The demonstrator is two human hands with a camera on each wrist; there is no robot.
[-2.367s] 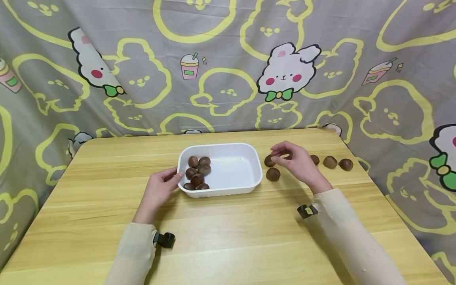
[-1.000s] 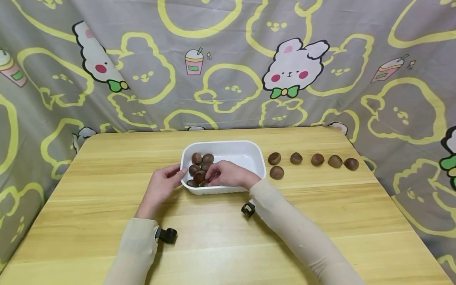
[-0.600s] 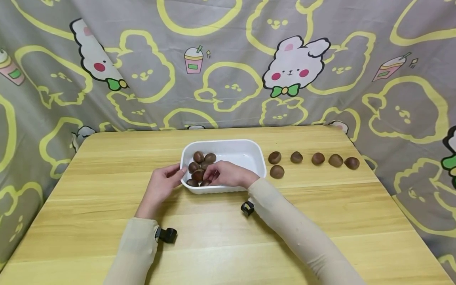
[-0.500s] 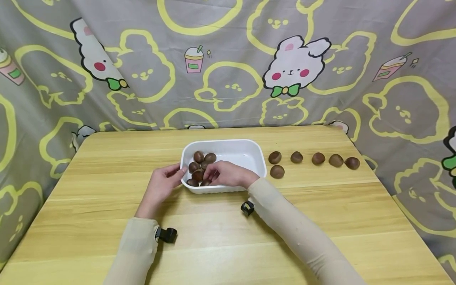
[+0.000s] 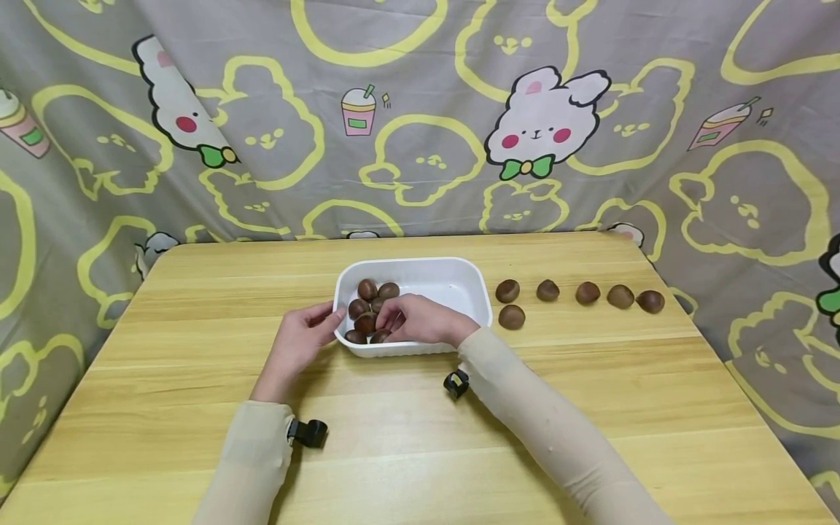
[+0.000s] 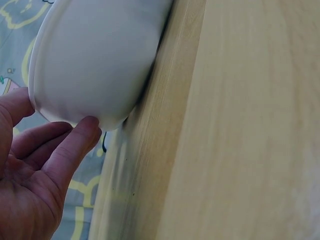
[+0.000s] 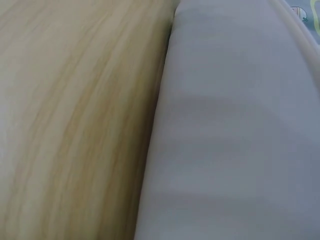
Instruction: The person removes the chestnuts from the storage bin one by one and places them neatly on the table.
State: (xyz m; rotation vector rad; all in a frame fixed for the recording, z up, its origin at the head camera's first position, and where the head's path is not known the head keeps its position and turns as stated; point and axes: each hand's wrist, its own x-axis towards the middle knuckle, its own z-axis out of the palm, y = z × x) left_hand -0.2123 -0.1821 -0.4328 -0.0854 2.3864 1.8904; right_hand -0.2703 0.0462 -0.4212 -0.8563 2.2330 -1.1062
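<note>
My left hand [image 5: 305, 339] holds the left end of a white plastic tray [image 5: 487, 310], thumb over the rim. In the left wrist view, the left hand's fingers [image 6: 75, 150] press on the tray's outer wall. Inside the tray, several glossy brown chestnuts are gathered at the left end. My right hand [image 5: 423, 321] reaches in over the near rim with bent fingers, pinching a chestnut [image 5: 378, 337] near the front wall; the fingertips are partly hidden. A larger chestnut [image 5: 364, 324] lies just left of those fingers. The right wrist view shows the tray's outer side wall [image 7: 225, 125], not the hand.
On the wooden table [image 5: 394, 437], a row of chestnuts runs right of the tray, from a near one [image 5: 507, 291] to a far one [image 5: 650, 301]. One more chestnut [image 5: 512, 316] sits in front of the row. A patterned curtain [image 5: 420, 87] hangs behind.
My right hand has moved left from the chestnut row into the tray. The chestnuts inside have shifted slightly. My left hand stays at the tray's left end; the last half second is nearly still.
</note>
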